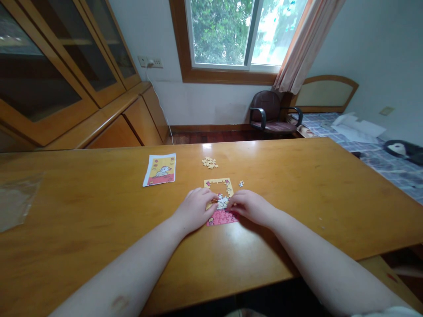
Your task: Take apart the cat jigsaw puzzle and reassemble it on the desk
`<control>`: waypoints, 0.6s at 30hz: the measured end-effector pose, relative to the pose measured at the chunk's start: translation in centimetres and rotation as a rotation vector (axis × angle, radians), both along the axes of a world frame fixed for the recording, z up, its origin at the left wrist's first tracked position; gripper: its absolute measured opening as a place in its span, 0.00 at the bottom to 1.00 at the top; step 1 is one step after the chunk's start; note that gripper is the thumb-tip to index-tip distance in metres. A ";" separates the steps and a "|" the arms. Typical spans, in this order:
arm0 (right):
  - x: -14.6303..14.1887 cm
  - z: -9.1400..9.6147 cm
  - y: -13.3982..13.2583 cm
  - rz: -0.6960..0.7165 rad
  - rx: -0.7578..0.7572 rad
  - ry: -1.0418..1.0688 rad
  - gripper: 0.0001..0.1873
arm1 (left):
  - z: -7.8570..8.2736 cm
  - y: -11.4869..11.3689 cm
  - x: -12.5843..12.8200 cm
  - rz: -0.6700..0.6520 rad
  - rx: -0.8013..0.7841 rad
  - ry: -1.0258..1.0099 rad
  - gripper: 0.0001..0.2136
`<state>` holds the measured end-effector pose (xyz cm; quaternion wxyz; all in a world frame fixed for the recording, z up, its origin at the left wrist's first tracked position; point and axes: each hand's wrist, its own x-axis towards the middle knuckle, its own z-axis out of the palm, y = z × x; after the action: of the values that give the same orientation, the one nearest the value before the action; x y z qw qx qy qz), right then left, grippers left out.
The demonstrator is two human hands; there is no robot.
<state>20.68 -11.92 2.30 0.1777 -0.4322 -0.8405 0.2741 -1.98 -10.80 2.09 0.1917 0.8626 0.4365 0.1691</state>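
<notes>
A small jigsaw puzzle (220, 188), yellow at the top and pink at the bottom, lies partly assembled on the wooden table (297, 193). My left hand (195, 209) rests on its left edge with fingers curled and tips pressed to the pieces. On the right side of the puzzle, my right hand (248, 206) pinches at its middle, fingers together. Whether either hand holds a piece is hidden. A little heap of loose pieces (209, 163) sits beyond the puzzle. Two or three stray pieces (241, 183) lie just right of it.
A printed reference picture (160, 169) lies to the left of the puzzle. A clear plastic bag (15, 200) is at the table's far left. Wooden cabinets (66, 79) stand left, an armchair (272, 115) under the window, a bed (373, 145) at right.
</notes>
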 end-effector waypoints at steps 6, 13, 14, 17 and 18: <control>0.1 -0.4 0.5 -0.061 0.182 -0.052 0.11 | 0.1 -0.1 0.0 -0.014 0.032 0.006 0.08; 0.9 0.8 -0.1 -0.067 0.092 -0.179 0.18 | 0.8 -1.1 0.3 -0.210 0.042 0.062 0.15; 0.8 0.8 -0.1 -0.072 0.092 -0.188 0.18 | 0.8 -1.2 0.4 -0.213 0.042 0.071 0.14; 0.6 0.6 -0.1 -0.083 0.091 -0.202 0.19 | 0.8 -1.2 0.4 -0.168 0.060 0.089 0.12; 0.6 0.5 -0.1 -0.086 0.089 -0.204 0.19 | 0.8 -1.1 0.4 -0.144 0.073 0.096 0.12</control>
<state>21.25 -11.99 2.85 0.1217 -0.4851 -0.8463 0.1834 -1.59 -11.93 2.92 0.1505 0.9054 0.3754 0.1293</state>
